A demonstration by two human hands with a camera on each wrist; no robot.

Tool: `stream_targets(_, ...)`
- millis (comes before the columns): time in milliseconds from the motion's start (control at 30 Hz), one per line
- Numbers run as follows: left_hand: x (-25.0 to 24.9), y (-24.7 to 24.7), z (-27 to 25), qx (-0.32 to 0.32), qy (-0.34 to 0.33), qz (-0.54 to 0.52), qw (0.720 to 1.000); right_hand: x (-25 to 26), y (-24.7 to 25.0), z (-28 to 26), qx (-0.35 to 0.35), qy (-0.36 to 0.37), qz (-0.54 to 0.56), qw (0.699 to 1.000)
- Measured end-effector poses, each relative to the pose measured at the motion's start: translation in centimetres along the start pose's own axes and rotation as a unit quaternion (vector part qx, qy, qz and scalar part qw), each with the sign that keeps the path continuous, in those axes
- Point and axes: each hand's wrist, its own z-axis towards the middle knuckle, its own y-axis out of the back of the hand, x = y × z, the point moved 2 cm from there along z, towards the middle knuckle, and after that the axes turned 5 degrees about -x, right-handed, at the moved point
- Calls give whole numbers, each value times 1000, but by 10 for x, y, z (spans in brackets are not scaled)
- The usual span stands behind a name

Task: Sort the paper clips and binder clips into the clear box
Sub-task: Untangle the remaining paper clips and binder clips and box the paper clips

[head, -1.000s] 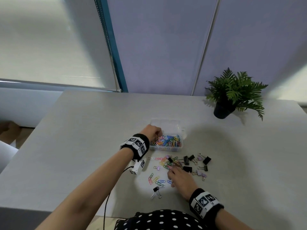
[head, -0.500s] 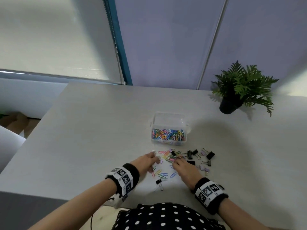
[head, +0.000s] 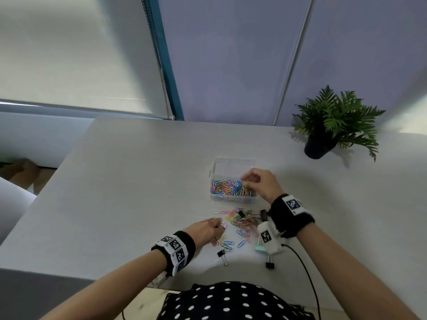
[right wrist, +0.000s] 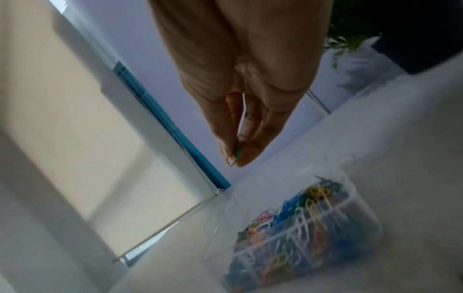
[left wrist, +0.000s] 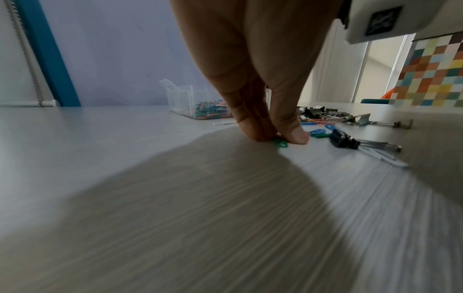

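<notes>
The clear box (head: 233, 166) stands mid-table, its near half full of coloured paper clips (head: 231, 189). My right hand (head: 248, 181) hovers over the box's right side and pinches paper clips (right wrist: 234, 157) between thumb and fingertips. A loose pile of paper clips and binder clips (head: 245, 221) lies in front of the box. My left hand (head: 217, 227) is down at the pile's left edge, thumb and finger pinching a green paper clip (left wrist: 280, 143) against the table. A black binder clip (left wrist: 343, 139) lies just right of it.
A potted fern (head: 332, 121) stands at the table's back right. Two black binder clips (head: 223, 255) (head: 269, 264) lie near the front edge of the grey table (head: 115, 192). A cable (head: 307, 273) runs from my right wrist camera.
My right hand left the pile and rose over the box with paper clips. My left hand, at the box a second ago, came back to the pile and now pinches a green clip.
</notes>
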Motion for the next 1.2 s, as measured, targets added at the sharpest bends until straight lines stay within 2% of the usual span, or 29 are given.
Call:
stream_targets(133, -3, -1, 1, -25, 31, -27, 999, 5, -4, 18, -25, 49, -104, 993)
stream_targets(267, -1, -6, 2, -37, 69, -55, 995, 6, -15, 0, 38, 135, -227, 964)
stream_targets(367, 3, -8, 1, -16, 73, -74, 994, -7, -23, -33, 137, 122, -256, 949)
stream_targets(433, 2, -10, 2, -20, 62, -55, 996, -24, -27, -55, 190, 98, -309, 927)
stream_targets(467, 0, -9, 2, -25, 45, -36, 998, -31, -29, -64, 202, 96, -341, 913)
stream_targets(533, -1, -11, 2, -94, 6, 15, 995, -44, -35, -77, 216, 97, -389, 890)
stream_targets(600, 0, -9, 2, -90, -7, 2, 996, -55, -42, -86, 232, 95, -408, 878)
stream_targets(633, 0, -9, 2, -83, 14, -18, 996, -61, -45, -89, 236, 93, -414, 874)
stream_targets(700, 0, -6, 2, -63, 85, -84, 991, -70, -50, -90, 224, 91, -409, 880)
stream_targets(733, -2, -6, 2, -46, 100, -67, 992, -74, -52, -89, 211, 90, -394, 890)
stream_targets(833, -6, -10, 2, -58, 68, -16, 996, -76, -56, -86, 175, 97, -339, 919)
stream_targets(967, -7, -1, 0, -50, 139, -84, 985, -78, -61, -85, 158, 122, -324, 925)
stream_targets(1100, -9, -1, -3, -39, 92, -52, 994, -78, -59, -83, 151, 169, -349, 909)
stream_targets(1200, -2, 1, -6, -47, 92, -44, 994, -80, -55, -85, 145, 182, -354, 906)
